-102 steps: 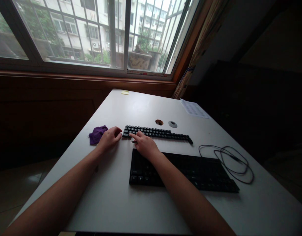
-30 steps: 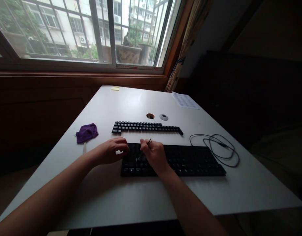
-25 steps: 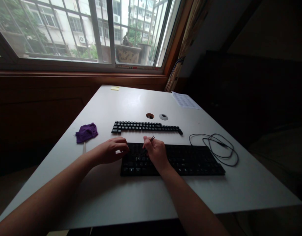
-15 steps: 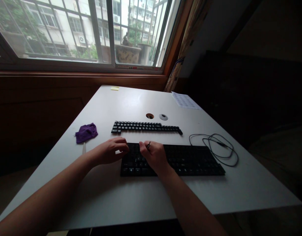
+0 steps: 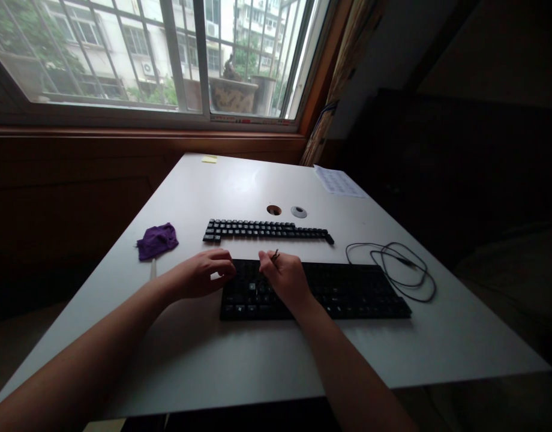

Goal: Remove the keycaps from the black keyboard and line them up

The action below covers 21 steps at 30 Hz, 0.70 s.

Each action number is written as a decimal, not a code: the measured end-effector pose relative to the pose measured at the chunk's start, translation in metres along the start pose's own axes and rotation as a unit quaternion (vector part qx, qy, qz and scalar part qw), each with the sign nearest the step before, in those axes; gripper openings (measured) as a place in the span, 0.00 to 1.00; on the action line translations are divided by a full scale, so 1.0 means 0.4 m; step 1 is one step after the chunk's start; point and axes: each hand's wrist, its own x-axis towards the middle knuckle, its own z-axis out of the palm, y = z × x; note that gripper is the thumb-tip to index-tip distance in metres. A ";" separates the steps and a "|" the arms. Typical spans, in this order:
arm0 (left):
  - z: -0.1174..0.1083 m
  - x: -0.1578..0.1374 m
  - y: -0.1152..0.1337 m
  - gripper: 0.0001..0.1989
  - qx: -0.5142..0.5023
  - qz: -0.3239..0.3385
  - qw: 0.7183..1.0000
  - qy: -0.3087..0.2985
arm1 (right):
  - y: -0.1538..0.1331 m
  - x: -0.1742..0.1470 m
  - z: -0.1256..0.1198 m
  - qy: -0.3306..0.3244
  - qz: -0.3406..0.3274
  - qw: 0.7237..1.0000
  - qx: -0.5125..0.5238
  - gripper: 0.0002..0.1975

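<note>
Far left: a purple cloth lies crumpled on the white table, a pale stick showing beneath it on the near side.

Next, the left hand: fingers curled, a gap between them and the thumb, tips at the keyboard's upper left corner. Cannot tell whether they press it or pinch anything; steadying seems likely.

Centre, beyond the keyboard: loose black keycaps set out in close rows. Legends too small to read.

The right hand is closed in a fist around a small tool, thin prongs showing above the fingers; its lower end is hidden. The fist is over the left half of the black keyboard, which lies flat, nearer the wearer than the rows.

Judgement: step in hand is tool work on individual keys; the next move calls for a steady board and careful alignment over one key.

Writing: a bottom-row key bears a pale mark, possibly a Windows logo. No brand legible. Print on the paper sheet is unreadable.

Far right: coiled cable.
</note>
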 end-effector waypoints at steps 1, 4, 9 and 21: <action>0.000 0.000 0.000 0.05 0.000 -0.001 1.000 -0.001 | 0.006 0.002 0.000 0.002 0.016 1.000 0.014 0.24; -0.002 0.001 0.002 0.06 0.002 0.000 1.000 -0.002 | 0.018 0.003 0.003 0.011 0.052 0.998 0.042 0.24; 0.000 0.003 0.005 0.06 0.010 0.011 1.000 0.014 | 0.009 -0.001 0.005 0.010 0.046 0.998 0.051 0.24; 0.020 0.016 0.035 0.12 0.021 0.012 1.000 0.012 | -0.001 -0.009 0.012 0.025 0.026 0.998 0.043 0.22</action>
